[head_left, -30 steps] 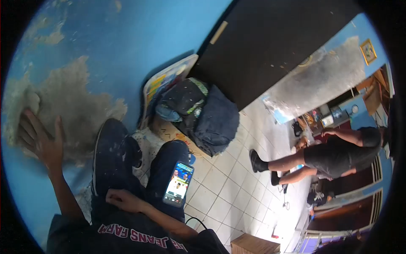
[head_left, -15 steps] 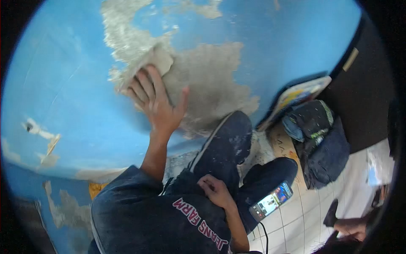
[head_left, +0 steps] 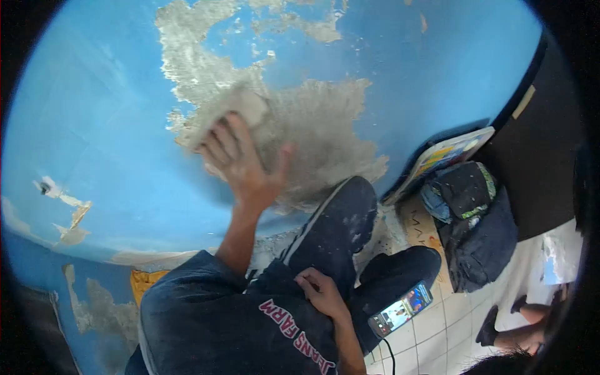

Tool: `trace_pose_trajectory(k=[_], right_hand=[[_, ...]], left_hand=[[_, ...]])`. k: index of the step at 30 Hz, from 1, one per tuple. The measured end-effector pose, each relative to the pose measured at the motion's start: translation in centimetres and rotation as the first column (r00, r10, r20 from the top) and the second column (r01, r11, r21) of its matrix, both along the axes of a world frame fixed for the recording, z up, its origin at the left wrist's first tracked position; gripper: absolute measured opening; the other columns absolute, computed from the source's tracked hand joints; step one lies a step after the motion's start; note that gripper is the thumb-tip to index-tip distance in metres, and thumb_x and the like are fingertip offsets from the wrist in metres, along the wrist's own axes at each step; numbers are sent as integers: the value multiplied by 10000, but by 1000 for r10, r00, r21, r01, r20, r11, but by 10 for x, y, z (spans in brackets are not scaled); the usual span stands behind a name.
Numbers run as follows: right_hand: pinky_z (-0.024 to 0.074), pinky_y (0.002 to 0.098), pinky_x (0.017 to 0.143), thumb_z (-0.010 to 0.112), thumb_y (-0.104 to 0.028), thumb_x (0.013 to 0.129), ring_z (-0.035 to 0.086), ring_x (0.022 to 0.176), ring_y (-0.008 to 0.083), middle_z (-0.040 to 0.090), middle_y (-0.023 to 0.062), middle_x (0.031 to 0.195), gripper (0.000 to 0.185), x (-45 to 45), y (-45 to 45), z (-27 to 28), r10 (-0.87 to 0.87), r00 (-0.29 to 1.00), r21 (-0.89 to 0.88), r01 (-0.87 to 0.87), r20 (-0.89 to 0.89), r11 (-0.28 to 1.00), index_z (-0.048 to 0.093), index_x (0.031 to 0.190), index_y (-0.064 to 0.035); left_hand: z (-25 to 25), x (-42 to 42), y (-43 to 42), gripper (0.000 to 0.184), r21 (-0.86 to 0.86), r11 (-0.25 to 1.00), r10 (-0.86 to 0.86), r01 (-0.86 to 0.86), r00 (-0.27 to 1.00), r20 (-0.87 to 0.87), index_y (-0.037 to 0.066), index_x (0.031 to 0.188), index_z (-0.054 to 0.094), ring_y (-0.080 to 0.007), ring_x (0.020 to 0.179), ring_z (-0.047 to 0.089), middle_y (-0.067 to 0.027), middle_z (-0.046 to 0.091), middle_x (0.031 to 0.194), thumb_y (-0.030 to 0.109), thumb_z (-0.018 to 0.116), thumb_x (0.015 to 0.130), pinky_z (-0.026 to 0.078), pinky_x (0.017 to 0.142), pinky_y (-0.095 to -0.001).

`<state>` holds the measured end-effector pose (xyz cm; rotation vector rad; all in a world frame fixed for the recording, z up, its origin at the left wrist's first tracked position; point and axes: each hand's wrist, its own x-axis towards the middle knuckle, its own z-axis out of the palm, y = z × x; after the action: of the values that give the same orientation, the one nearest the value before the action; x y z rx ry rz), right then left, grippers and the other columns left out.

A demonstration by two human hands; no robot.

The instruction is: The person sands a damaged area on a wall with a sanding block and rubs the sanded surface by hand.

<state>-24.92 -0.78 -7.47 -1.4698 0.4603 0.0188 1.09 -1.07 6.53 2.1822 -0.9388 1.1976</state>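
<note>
My left hand [head_left: 244, 165] presses with its fingers on a flat, greyish-beige piece of sandpaper [head_left: 251, 107]. The sandpaper lies against a rough grey bare patch [head_left: 331, 119] on the blue wall [head_left: 112, 137]. Slight blur covers the hand and sandpaper, and the fingers hide the sandpaper's lower part. My right hand [head_left: 324, 292] rests on my lap, fingers loosely curled, with nothing visible in them. Beside it, on my leg, a lit phone [head_left: 400, 310] has a cable running from its lower end.
At right, dark clothing [head_left: 478, 237] is piled on a cardboard box [head_left: 423, 231], near a colourful board [head_left: 447, 153] leaning at the wall. Another person's legs [head_left: 525, 328] appear at lower right above white floor tiles [head_left: 431, 331]. A yellow cloth-like item [head_left: 144, 281] sits at left.
The whole view has shifted slightly, so the wall sits lower in the picture. My left hand and the sandpaper stay on nearly the same spot. More of the other person's legs shows.
</note>
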Motion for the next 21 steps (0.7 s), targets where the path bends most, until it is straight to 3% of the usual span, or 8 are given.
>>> trace_pose_trajectory(k=[2,4,7,10,13,17,19,21], right_hand=[[497,310,789,606,-153,967,658,871,179,689,107,951,158,1,-1,3,-13,1000,-17,13,27,1000,641,1065,-34],[491,301,767,605,-167,972,637,840,167,679,97,956,166,0,0,-1,-23,993,-44,28,113,999,637,1073,-39],[485,302,761,595,-176,982,621,831,155,666,88,944,168,-1,4,-11,-49,988,-66,59,145,996,631,1072,-40],[481,305,769,578,-176,994,604,838,141,644,74,915,161,-1,-2,-1,-24,992,-1,24,126,1000,619,1060,-34],[475,301,778,565,-168,1002,579,838,123,617,58,895,154,-1,-1,-1,2,994,51,-8,108,999,607,1055,-30],[468,298,767,553,-160,1008,554,821,113,594,44,901,152,0,0,-4,30,996,43,-34,88,999,597,1064,-25],[465,298,754,553,-163,1008,552,810,114,592,42,891,156,0,1,-6,25,992,43,-30,126,999,595,1063,-23],[463,298,741,554,-165,1008,550,798,115,591,40,881,159,0,2,-8,23,987,52,-32,161,998,593,1062,-21]], left_hand=[[4,4,0,937,-58,998,-1,1,1000,1,-33,1521,261,-555,1442,78,-366,201,1539,554,620,886,18,1110,-698],[-15,6,-4,1055,119,991,56,-59,998,23,-37,1544,125,-567,1434,48,-367,106,1558,617,607,872,1,1108,-705],[-59,-2,-2,950,240,971,-25,24,1000,-2,-24,1535,219,-571,1427,113,-353,177,1552,560,606,893,69,1102,-708],[-48,-3,4,944,229,972,-34,57,994,-101,-22,1533,232,-561,1425,148,-350,203,1546,552,618,891,88,1090,-720],[-13,-4,-3,919,-29,1000,6,-5,1000,23,-18,1518,287,-533,1428,186,-344,285,1516,548,632,881,94,1092,-716],[-15,3,-7,923,-94,996,19,-9,994,108,-11,1521,287,-536,1426,188,-337,299,1511,550,637,877,97,1100,-704],[-45,3,-4,940,132,991,-14,13,1000,10,-3,1536,245,-542,1435,142,-334,233,1543,556,627,884,78,1114,-686],[-51,2,5,941,146,988,-41,43,999,-12,-3,1539,234,-549,1432,137,-337,224,1545,555,622,888,71,1117,-682]])
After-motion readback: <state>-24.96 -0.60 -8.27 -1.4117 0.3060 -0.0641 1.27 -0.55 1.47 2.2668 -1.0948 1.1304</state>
